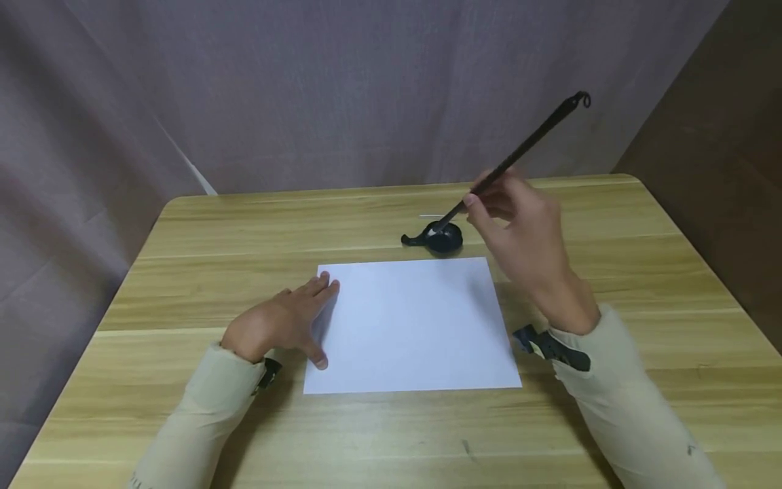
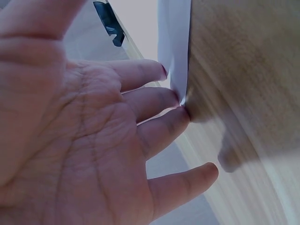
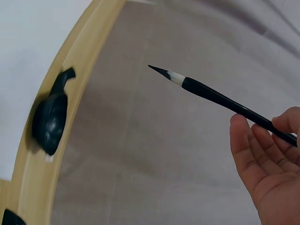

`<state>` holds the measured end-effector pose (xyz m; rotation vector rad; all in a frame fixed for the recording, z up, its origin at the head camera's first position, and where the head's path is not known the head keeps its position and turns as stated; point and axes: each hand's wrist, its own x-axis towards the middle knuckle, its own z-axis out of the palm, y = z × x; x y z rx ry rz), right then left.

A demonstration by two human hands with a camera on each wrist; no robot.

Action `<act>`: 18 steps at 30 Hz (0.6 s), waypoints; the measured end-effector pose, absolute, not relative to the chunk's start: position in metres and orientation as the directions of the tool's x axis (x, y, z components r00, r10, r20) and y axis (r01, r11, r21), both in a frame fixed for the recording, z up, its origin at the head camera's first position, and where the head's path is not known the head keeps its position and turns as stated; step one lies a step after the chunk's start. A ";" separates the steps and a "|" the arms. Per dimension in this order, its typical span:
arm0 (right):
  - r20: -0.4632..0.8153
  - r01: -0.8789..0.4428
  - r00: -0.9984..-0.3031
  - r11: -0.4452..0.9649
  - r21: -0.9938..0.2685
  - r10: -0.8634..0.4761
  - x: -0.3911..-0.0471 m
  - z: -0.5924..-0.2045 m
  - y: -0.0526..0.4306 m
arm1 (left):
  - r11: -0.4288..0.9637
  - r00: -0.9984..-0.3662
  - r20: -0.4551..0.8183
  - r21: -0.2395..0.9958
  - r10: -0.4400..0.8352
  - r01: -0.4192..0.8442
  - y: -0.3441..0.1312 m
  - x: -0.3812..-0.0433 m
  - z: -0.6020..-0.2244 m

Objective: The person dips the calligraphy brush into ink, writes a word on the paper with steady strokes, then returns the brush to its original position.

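A white sheet of paper (image 1: pixel 412 326) lies flat in the middle of the wooden table (image 1: pixel 201 231). My left hand (image 1: pixel 287 322) rests flat on the sheet's left edge, fingers straight; in the left wrist view its fingertips (image 2: pixel 176 98) touch the paper's edge (image 2: pixel 176 47). My right hand (image 1: pixel 519 227) holds a black calligraphy brush (image 1: pixel 519 153) by its shaft, tilted, its tip over a small black ink dish (image 1: pixel 441 238) beyond the sheet. In the right wrist view the brush (image 3: pixel 220 96) shows a white collar and dark tip, with the ink dish (image 3: pixel 50 119) to the left.
Grey-mauve curtain (image 1: pixel 305 88) hangs behind and left of the table. A brown wall (image 1: pixel 721 149) stands at the right. Bare wood lies around the sheet on all sides. Black wrist-camera mounts sit on both beige sleeves.
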<state>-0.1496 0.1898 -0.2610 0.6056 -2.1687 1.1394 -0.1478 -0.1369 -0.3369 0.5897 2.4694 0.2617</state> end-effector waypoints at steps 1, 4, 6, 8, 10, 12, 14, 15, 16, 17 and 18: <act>0.703 -0.651 -0.699 0.520 -0.553 -0.127 -0.147 -0.260 0.187 | 0.884 -0.733 -0.496 0.306 0.465 0.353 -0.137 -0.149 -0.337; 0.719 -0.683 -0.677 0.499 -0.533 -0.158 -0.141 -0.259 0.179 | 0.884 -0.734 -0.495 0.302 0.465 0.357 -0.136 -0.149 -0.337; 0.718 -0.696 -0.672 0.484 -0.531 -0.179 -0.138 -0.261 0.174 | 0.883 -0.734 -0.494 0.310 0.466 0.352 -0.137 -0.149 -0.337; 0.715 -0.707 -0.670 0.468 -0.531 -0.200 -0.135 -0.265 0.168 | 0.881 -0.738 -0.486 0.323 0.468 0.345 -0.138 -0.149 -0.337; 0.707 -0.713 -0.671 0.454 -0.534 -0.223 -0.133 -0.269 0.162 | 0.877 -0.741 -0.478 0.340 0.471 0.339 -0.140 -0.147 -0.337; 0.702 -0.719 -0.672 0.437 -0.540 -0.238 -0.132 -0.273 0.156 | 0.872 -0.745 -0.466 0.355 0.477 0.337 -0.141 -0.146 -0.337; 0.697 -0.723 -0.672 0.425 -0.545 -0.250 -0.131 -0.277 0.150 | 0.869 -0.748 -0.456 0.361 0.482 0.340 -0.143 -0.144 -0.337; 0.696 -0.726 -0.670 0.421 -0.544 -0.258 -0.131 -0.279 0.147 | 0.868 -0.749 -0.454 0.363 0.483 0.340 -0.144 -0.144 -0.337; 0.694 -0.729 -0.669 0.413 -0.545 -0.266 -0.131 -0.281 0.144 | 0.868 -0.750 -0.454 0.364 0.482 0.338 -0.144 -0.144 -0.337; 0.691 -0.731 -0.669 0.409 -0.546 -0.273 -0.131 -0.283 0.142 | 0.868 -0.750 -0.454 0.364 0.481 0.336 -0.144 -0.144 -0.337; 0.688 -0.733 -0.668 0.405 -0.546 -0.283 -0.131 -0.285 0.139 | 0.870 -0.750 -0.456 0.362 0.479 0.336 -0.145 -0.144 -0.337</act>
